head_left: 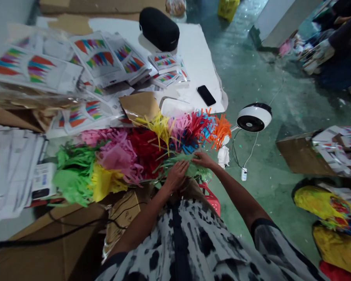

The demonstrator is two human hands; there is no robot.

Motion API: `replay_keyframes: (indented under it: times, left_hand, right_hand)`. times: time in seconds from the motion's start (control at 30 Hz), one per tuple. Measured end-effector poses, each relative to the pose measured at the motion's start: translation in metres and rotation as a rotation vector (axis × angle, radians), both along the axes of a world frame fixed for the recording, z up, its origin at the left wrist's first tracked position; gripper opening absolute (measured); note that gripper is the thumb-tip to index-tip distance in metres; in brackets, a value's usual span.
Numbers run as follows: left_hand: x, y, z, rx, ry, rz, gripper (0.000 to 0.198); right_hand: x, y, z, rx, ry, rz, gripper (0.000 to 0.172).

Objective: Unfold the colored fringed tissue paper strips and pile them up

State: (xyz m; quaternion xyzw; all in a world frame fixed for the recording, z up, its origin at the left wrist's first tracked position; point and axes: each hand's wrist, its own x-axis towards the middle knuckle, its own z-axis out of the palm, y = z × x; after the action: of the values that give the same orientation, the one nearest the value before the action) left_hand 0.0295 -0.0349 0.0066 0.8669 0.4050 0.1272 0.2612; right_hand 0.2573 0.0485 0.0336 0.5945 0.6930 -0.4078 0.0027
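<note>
My left hand and my right hand both lie on a strip of green fringed tissue paper, fingers curled over it. Just beyond them spreads a long row of cut tissue fringes, with red, pink, yellow, bright green, blue and orange sections. Printed sheets with rainbow fan patterns are piled farther off, beyond the fringes. A piece of brown kraft paper sits at the fringes' far edge.
A black cylindrical speaker and a black phone lie on a white board. A white fan stands on the green floor with its cable. Cardboard holds printed packets at right. A co-worker's arm shows top right.
</note>
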Motion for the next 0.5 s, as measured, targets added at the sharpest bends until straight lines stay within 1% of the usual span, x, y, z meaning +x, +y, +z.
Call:
replay_keyframes:
  times: [0.03, 0.07, 0.13, 0.2, 0.27, 0.3, 0.37, 0.43, 0.5]
  left_hand:
    - [0.001, -0.002, -0.006, 0.004, 0.003, 0.003, 0.065]
    - [0.001, -0.004, -0.009, 0.014, 0.000, 0.005, 0.063]
    - [0.002, -0.008, -0.010, 0.037, -0.009, 0.016, 0.060]
    - [0.005, -0.011, -0.006, 0.054, -0.003, 0.049, 0.057]
    - [0.010, -0.011, 0.001, 0.064, 0.019, 0.088, 0.051]
    - [0.013, -0.010, 0.003, 0.066, 0.032, 0.099, 0.048]
    - [0.015, -0.006, 0.008, 0.058, 0.059, 0.096, 0.042]
    - [0.011, -0.001, 0.011, 0.024, 0.074, 0.061, 0.036]
    - [0.001, 0.005, 0.013, -0.034, 0.066, 0.043, 0.032]
  right_hand:
    - [0.001, -0.004, 0.004, 0.055, -0.070, 0.007, 0.026]
    - [0.002, -0.010, 0.009, 0.132, -0.128, 0.013, 0.025]
    - [0.000, -0.027, 0.021, 0.319, -0.173, 0.060, 0.035]
    - [-0.004, -0.051, 0.030, 0.457, -0.138, 0.156, 0.045]
    - [-0.010, -0.075, 0.033, 0.481, -0.100, 0.237, 0.052]
    - [-0.013, -0.085, 0.031, 0.473, -0.109, 0.246, 0.050]
    - [-0.015, -0.098, 0.023, 0.436, -0.165, 0.221, 0.038]
    - [-0.011, -0.102, 0.014, 0.394, -0.210, 0.184, 0.030]
    - [-0.004, -0.099, 0.009, 0.358, -0.207, 0.152, 0.029]
